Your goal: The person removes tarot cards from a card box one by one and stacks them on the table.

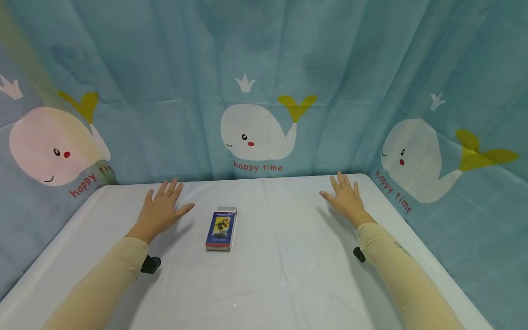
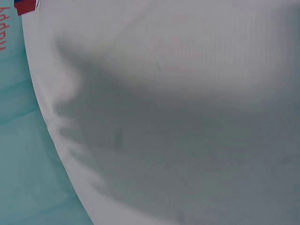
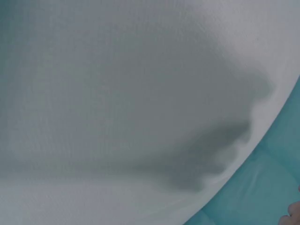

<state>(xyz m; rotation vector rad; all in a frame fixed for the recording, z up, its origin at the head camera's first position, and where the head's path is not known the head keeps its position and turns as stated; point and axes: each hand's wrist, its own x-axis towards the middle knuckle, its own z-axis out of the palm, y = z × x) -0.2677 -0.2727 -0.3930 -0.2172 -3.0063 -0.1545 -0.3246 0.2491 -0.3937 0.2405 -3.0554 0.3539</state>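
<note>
A blue and red card box (image 1: 221,230) with a yellow picture lies on the white table, left of the middle; its top flap sticks out at the far end. To its left, the left hand (image 1: 162,213) is spread with straight fingers, holding nothing. The right hand (image 1: 345,199), also spread and holding nothing, is over the far right part of the table. In the left wrist view a corner of the box (image 2: 25,6) shows at the top left, with the hand's shadow below. Fingertips (image 3: 291,215) show at the lower right of the right wrist view.
The white-covered table (image 1: 264,284) reaches back to a blue-green curtain (image 1: 264,46) printed with whales, which also runs along both sides. A small black object is at each wrist. Both arms wear light yellow sleeves.
</note>
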